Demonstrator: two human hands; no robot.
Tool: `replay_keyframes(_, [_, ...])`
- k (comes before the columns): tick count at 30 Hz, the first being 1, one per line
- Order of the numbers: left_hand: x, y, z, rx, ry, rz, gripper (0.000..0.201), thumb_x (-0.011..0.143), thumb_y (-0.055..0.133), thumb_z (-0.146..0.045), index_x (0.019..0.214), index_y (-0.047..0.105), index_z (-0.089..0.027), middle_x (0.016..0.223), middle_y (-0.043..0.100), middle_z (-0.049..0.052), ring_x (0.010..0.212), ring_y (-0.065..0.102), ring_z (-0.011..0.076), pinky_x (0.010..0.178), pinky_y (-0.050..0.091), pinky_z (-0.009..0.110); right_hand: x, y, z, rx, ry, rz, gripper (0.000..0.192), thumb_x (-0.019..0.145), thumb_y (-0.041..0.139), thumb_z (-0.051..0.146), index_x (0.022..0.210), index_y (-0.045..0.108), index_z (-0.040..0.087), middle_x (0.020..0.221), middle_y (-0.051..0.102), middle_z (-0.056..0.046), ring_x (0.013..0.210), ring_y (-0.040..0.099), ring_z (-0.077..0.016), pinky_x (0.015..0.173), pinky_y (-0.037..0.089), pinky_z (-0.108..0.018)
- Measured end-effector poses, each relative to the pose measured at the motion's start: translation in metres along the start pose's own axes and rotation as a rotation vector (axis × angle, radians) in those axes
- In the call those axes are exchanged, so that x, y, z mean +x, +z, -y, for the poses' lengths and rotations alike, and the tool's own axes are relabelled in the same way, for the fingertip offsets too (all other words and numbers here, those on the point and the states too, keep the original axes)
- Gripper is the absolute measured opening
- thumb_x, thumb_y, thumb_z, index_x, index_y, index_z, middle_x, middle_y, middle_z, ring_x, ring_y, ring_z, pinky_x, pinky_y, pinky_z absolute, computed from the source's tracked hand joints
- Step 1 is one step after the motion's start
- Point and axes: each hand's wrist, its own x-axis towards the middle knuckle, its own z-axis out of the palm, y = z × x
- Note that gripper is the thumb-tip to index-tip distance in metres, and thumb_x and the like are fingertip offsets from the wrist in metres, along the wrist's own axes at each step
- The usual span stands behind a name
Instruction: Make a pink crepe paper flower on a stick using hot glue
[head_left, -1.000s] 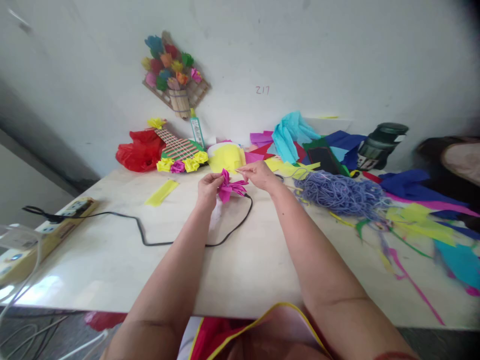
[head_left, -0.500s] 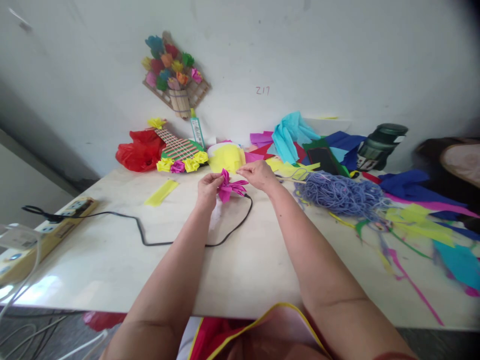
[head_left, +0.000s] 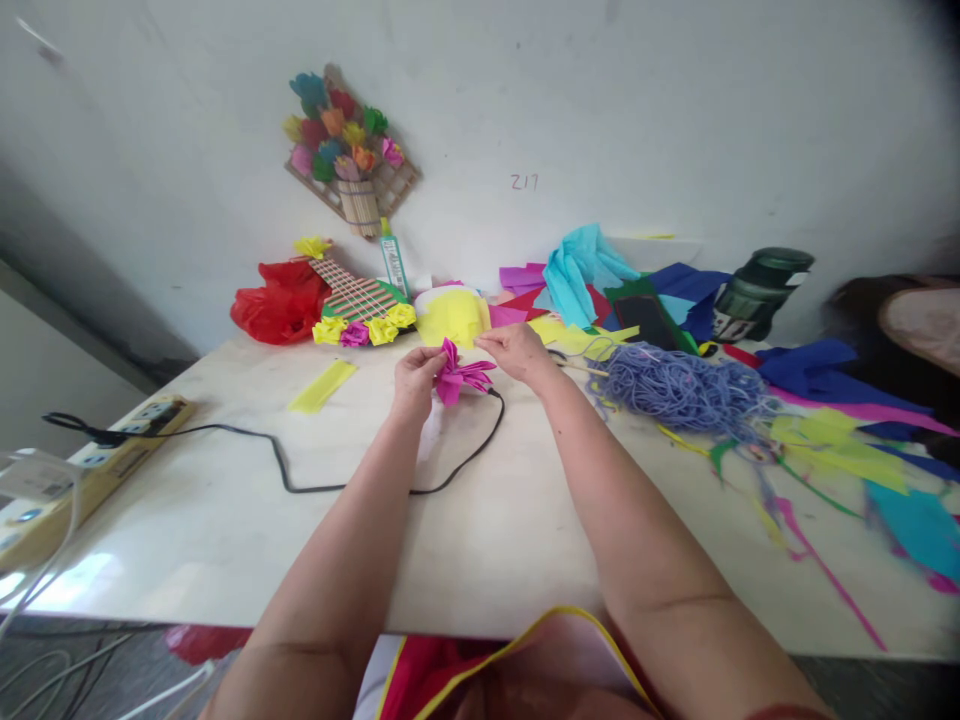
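Between the thumb and fingers of my left hand (head_left: pixel 420 378) is a magenta crepe-paper flower (head_left: pixel 459 376), its petals fanned out to the right. My right hand (head_left: pixel 516 350) is pinched closed just right of the flower, apart from it. A thin wooden stick (head_left: pixel 589 368) emerges behind that hand toward the blue-purple yarn; its other end is hidden by the fingers. A black cord (head_left: pixel 491 435) runs up to behind the flower, where what it joins is covered. Yellow paper (head_left: pixel 450 318) lies just beyond both hands.
At left sits a power strip (head_left: pixel 112 470). A yellow paper strip (head_left: pixel 322 386) lies near a guitar-shaped craft (head_left: pixel 356 290) and a glue tube (head_left: pixel 393 262). On the right are tangled yarn (head_left: pixel 682 388), coloured paper scraps (head_left: pixel 840 445), a phone (head_left: pixel 646 322) and a dark green jar (head_left: pixel 761 292).
The stick's visible end has dipped slightly and shifted a little left. My right hand has moved very slightly; my left hand keeps its hold on the flower.
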Motion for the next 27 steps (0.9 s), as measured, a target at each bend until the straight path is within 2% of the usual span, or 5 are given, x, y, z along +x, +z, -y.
replay_keyframes(5, [-0.0004,0.0004,-0.0008,-0.001,-0.003,-0.009,0.028,0.046,0.076,-0.027,0.066,0.061,-0.014,0.059,0.066,0.003,0.055,0.061,0.0156,0.05,0.042,0.024,0.0011,-0.0003,-0.0013,0.085,0.001,0.088,0.03,0.086,0.046,0.024,0.102,0.071,0.017,0.082,0.071,-0.005,0.071,0.059,-0.0146,0.067,0.041,-0.025])
replay_keyframes(14, [-0.0001,0.0007,-0.0003,-0.006,-0.003,-0.007,0.029,0.046,0.076,-0.027,0.066,0.061,-0.014,0.059,0.066,0.004,0.055,0.061,0.0156,0.051,0.042,0.024,-0.0001,0.002,-0.0011,0.135,-0.003,0.052,0.027,0.086,0.049,0.028,0.094,0.073,0.018,0.09,0.072,-0.005,0.081,0.063,-0.0162,0.071,0.043,-0.025])
replay_keyframes(21, [-0.0004,0.0,-0.0001,0.005,0.001,0.001,0.028,0.048,0.076,-0.027,0.067,0.061,-0.014,0.061,0.067,0.004,0.059,0.063,0.0172,0.054,0.044,0.025,-0.0023,-0.0012,0.0009,0.001,0.013,0.006,0.029,0.083,0.052,0.038,0.081,0.075,0.019,0.074,0.071,-0.004,0.07,0.061,-0.0157,0.062,0.038,-0.024])
replay_keyframes(24, [-0.0004,0.0,0.0002,0.01,-0.002,-0.003,0.027,0.048,0.075,-0.027,0.067,0.061,-0.014,0.062,0.067,0.005,0.061,0.063,0.018,0.054,0.044,0.026,-0.0015,-0.0018,0.0026,-0.004,0.026,0.015,0.031,0.085,0.05,0.038,0.086,0.074,0.019,0.079,0.071,-0.005,0.074,0.061,-0.0168,0.064,0.039,-0.025])
replay_keyframes(27, [0.0,0.0,0.0004,0.005,-0.003,-0.008,0.027,0.048,0.075,-0.027,0.067,0.061,-0.014,0.061,0.067,0.004,0.058,0.062,0.0172,0.053,0.044,0.025,0.0008,-0.0008,0.002,0.073,0.019,0.07,0.03,0.087,0.047,0.029,0.101,0.071,0.019,0.088,0.071,-0.006,0.078,0.061,-0.0157,0.07,0.042,-0.025])
